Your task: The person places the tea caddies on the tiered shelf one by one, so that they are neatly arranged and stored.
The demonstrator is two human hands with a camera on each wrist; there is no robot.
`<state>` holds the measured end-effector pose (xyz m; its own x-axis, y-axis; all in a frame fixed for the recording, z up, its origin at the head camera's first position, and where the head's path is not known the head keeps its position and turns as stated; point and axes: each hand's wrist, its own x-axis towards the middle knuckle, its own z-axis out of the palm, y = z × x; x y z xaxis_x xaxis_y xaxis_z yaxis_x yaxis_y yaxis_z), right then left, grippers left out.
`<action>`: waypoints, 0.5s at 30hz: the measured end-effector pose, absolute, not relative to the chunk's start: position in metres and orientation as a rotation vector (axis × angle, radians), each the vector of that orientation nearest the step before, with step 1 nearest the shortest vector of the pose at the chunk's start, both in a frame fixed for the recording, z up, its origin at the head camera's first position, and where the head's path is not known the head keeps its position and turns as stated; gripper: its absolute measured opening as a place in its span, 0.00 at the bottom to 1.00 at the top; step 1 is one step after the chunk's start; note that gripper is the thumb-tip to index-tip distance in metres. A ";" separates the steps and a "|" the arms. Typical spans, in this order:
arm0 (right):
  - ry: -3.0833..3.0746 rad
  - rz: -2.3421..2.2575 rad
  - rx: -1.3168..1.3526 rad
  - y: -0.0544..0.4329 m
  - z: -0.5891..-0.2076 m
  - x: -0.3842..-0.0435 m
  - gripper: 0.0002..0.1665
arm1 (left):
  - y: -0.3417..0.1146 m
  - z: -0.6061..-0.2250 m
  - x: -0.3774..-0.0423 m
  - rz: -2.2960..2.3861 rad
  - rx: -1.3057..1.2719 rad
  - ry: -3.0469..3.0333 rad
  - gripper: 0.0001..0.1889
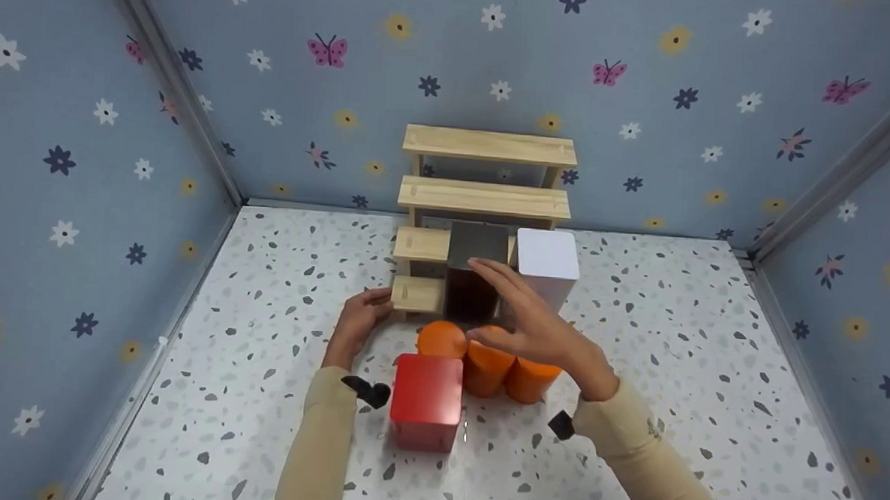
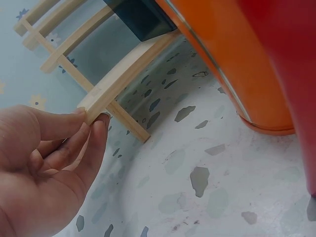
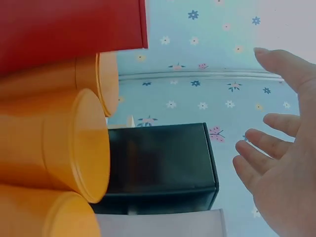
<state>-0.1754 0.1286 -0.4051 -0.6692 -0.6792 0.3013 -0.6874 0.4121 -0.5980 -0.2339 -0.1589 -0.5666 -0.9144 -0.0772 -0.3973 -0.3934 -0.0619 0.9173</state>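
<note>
A wooden tiered rack (image 1: pixel 485 197) stands by the back wall. At the left end of its lowest step, my left hand (image 1: pixel 358 323) pinches the board; the left wrist view shows the thumb on top of the wooden step (image 2: pixel 116 81) and fingers beneath. My right hand (image 1: pixel 535 325) hovers with fingers extended above the orange canisters (image 1: pixel 441 338), holding nothing. In the right wrist view, the same right hand (image 3: pixel 281 153) has its fingers spread apart. A black box (image 1: pixel 478 245) and a white box (image 1: pixel 548 253) stand in front of the rack's right part, hiding some of its lower steps.
Closest to me is a red box (image 1: pixel 428 388), in front of the orange canisters. The speckled tabletop (image 1: pixel 671 410) is bounded by blue flower-patterned walls (image 1: pixel 461 55) at the back and both sides.
</note>
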 end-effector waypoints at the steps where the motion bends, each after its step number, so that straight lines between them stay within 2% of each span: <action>1: -2.624 1.141 1.272 0.129 -0.407 -0.174 0.49 | -0.159 -0.566 -0.234 2.070 -0.508 1.990 0.21; 15: -2.709 1.241 1.324 0.120 -0.433 -0.149 0.49 | -0.159 -0.566 -0.232 2.103 -0.496 1.982 0.20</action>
<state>-0.1486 0.1197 -0.4332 -0.6645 -0.7175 0.2091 -0.6270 0.3830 -0.6784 -0.2321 -0.1585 -0.5662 -0.9215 -0.0769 -0.3806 -0.3753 -0.0742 0.9239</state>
